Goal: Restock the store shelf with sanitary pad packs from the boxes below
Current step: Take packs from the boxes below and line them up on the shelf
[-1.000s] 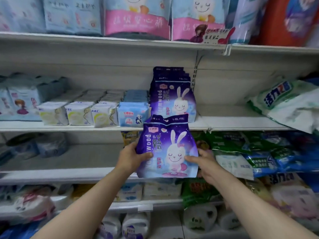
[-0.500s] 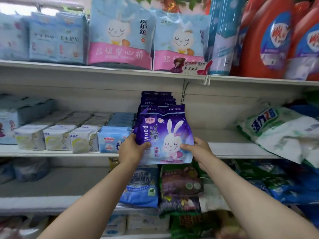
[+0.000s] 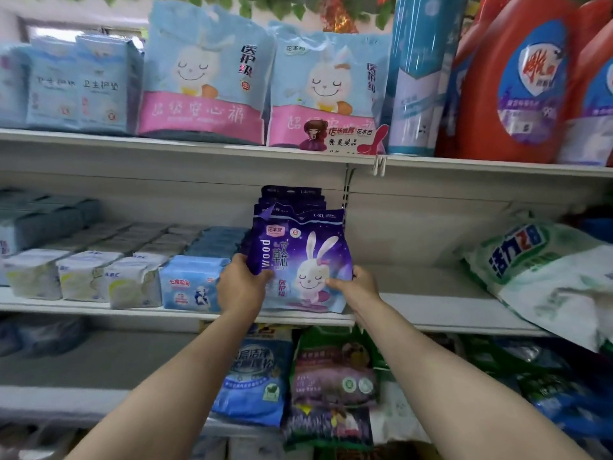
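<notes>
Surroundings: pale blue soft pad pack [image 3: 194, 283] just left; row of purple packs [image 3: 292, 199] behind.
Hands: left hand [image 3: 240, 287] and right hand [image 3: 360, 288] grip purple rabbit-printed pad pack [image 3: 306, 257] by its lower corners, fingers curled, frame centre.

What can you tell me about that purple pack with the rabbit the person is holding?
The purple pack is a glossy, soft plastic pouch printed with a white cartoon rabbit, stars, "L-XL" at its top edge and "wood" running down its left side. It stands upright, facing the camera, at the front of a row of matching packs on the middle shelf. The left hand grips its lower left edge, and the right hand grips its lower right corner.
</notes>
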`<move>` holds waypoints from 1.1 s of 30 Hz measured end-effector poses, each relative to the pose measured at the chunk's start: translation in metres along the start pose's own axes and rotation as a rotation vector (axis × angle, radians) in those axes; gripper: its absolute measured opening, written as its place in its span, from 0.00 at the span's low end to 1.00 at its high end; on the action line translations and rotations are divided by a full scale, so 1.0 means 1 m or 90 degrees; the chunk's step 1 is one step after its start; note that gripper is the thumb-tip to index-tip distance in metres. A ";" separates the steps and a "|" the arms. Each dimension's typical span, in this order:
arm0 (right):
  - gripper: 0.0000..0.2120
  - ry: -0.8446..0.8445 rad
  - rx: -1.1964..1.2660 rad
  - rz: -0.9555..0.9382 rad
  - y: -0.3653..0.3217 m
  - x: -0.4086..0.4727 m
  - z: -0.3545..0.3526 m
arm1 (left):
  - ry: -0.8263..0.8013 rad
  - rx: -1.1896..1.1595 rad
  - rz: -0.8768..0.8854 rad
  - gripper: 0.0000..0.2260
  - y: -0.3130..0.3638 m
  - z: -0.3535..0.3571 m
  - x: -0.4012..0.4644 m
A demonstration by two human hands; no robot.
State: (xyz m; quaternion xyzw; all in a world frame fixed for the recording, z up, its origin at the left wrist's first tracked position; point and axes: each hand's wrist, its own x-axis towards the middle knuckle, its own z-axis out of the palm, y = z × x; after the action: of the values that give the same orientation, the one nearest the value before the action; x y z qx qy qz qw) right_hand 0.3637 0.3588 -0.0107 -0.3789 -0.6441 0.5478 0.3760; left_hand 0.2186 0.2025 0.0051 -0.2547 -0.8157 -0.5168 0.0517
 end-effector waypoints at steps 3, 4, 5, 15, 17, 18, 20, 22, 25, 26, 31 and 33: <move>0.18 0.006 -0.009 -0.002 0.006 0.005 0.003 | 0.021 0.000 -0.011 0.18 -0.004 0.008 0.000; 0.17 0.006 -0.008 -0.001 0.008 0.006 0.005 | 0.028 -0.003 -0.016 0.19 -0.005 0.010 -0.002; 0.16 0.008 -0.011 -0.003 0.009 0.007 0.006 | 0.036 -0.008 -0.017 0.20 -0.007 0.013 -0.003; 0.19 0.015 -0.080 -0.058 0.018 0.012 0.010 | 0.045 0.014 0.017 0.49 -0.011 0.039 -0.035; 0.21 0.008 -0.098 -0.063 0.018 0.010 0.009 | 0.037 0.041 0.035 0.53 -0.015 0.043 -0.037; 0.22 0.007 -0.105 -0.062 0.018 0.009 0.009 | 0.036 0.053 0.042 0.54 -0.017 0.044 -0.038; 0.21 0.000 -0.109 -0.055 0.019 0.008 0.010 | 0.040 0.070 0.049 0.55 -0.022 0.046 -0.036; 0.20 -0.010 -0.107 -0.044 0.019 0.006 0.010 | 0.044 0.076 0.051 0.55 -0.025 0.048 -0.034; 0.23 -0.020 -0.121 -0.034 0.019 0.005 0.011 | 0.055 0.082 0.049 0.54 -0.027 0.049 -0.031; 0.24 -0.024 -0.125 -0.033 0.019 0.005 0.011 | 0.058 0.083 0.048 0.54 -0.028 0.049 -0.030; 0.21 -0.024 -0.145 -0.025 0.022 0.011 0.012 | 0.064 0.099 0.044 0.54 -0.028 0.051 -0.023; 0.20 -0.023 -0.150 -0.019 0.024 0.013 0.013 | 0.062 0.102 0.043 0.53 -0.027 0.051 -0.023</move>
State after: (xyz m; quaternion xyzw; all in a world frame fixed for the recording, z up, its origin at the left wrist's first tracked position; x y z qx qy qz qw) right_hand 0.3482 0.3676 -0.0349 -0.4014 -0.7162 0.4692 0.3253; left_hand 0.2350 0.2295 -0.0484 -0.2518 -0.8419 -0.4596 0.1286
